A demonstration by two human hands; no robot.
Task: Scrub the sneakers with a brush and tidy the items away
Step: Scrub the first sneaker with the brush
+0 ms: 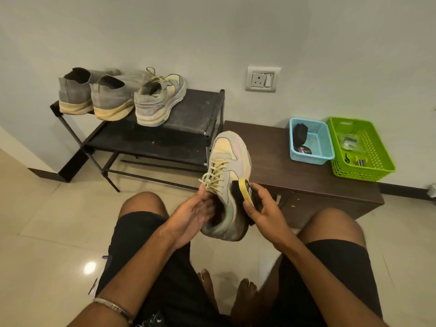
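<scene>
While the left hand (195, 208) cups the sneaker (226, 182) from its left side, fingers tucked into the opening, thumb by the laces, toe pointing away, right hand (262, 208) curled round the brush (246, 194), bristles against the sneaker's right side, above the knees.

Indoor light, moderate, soft, from overhead. One bright glare spot on glossy floor tiles (90, 267) at lower left. Soft shadows under shoe rack (151, 128); its lower shelf reads dark. Wall (212, 31) evenly lit, darker twd corners. Wide-angle bend at edges: floor/wall lines curve. Focus fair in centre, slightly soft overall w/ compression smear.
</scene>
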